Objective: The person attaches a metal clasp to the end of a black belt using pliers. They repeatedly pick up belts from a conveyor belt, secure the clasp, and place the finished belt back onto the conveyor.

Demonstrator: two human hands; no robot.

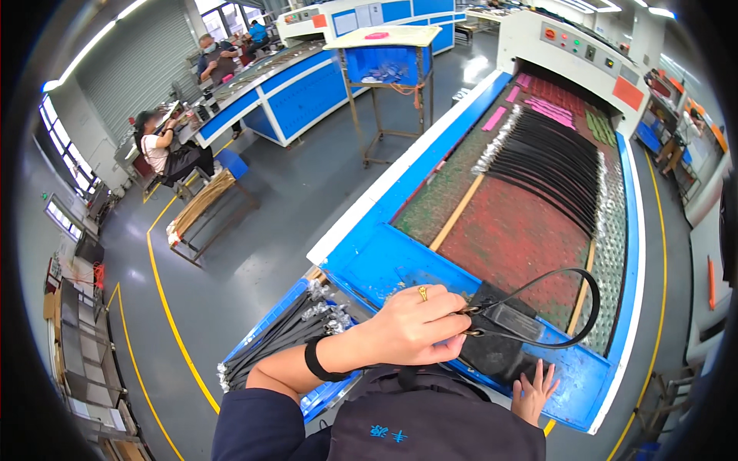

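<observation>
black strap [596,300], looped above the conveyor's blue end [586,392], has its ends pinched by the left hand [415,326] at small metal fittings [470,310]; the right hand [536,392] is spread beside a dark block [496,357]. handling this strap seems the step in hand, and the next move likely calls for a steady pinch. the left hand hides part of the fittings, and whether the right hand touches the block is unclear.

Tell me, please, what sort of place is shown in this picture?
Most likely a factory workshop: a large white-and-blue conveyor machine bears a row of long black strips, and farther back a seated worker is near a long blue-sided bench.
</observation>
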